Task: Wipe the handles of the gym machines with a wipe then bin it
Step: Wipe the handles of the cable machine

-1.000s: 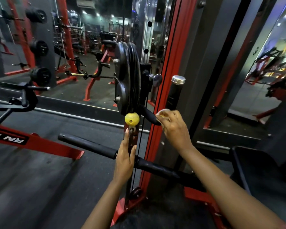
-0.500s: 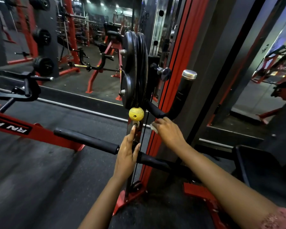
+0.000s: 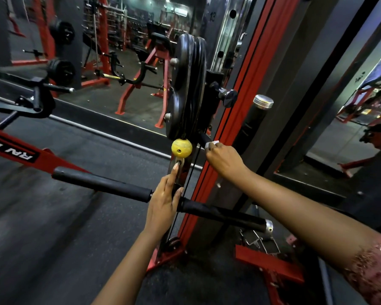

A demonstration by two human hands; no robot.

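My right hand point(image 3: 223, 160) grips a white wipe point(image 3: 212, 144) and holds it against a short black handle point(image 3: 204, 138) that sticks out beside the stacked weight plates point(image 3: 188, 84). Most of the wipe is hidden under my fingers. My left hand point(image 3: 163, 202) rests flat with straight fingers on the metal bracket point(image 3: 179, 166) under a yellow ball stop point(image 3: 181, 148), over the middle of a long black padded bar point(image 3: 101, 182). The bar's right grip point(image 3: 224, 214) ends in a silver cap.
A red upright frame point(image 3: 235, 102) stands right behind my hands. A black post with a silver cap point(image 3: 254, 119) leans beside it. A thin cable point(image 3: 190, 172) runs down past my left hand. Mirrors reflect red machines; a red beam point(image 3: 20, 154) crosses at left.
My right hand slid the wipe down and left along the short black handle, from near the silver-capped post toward the plates. My left hand stayed on the bracket. The camera moved closer.
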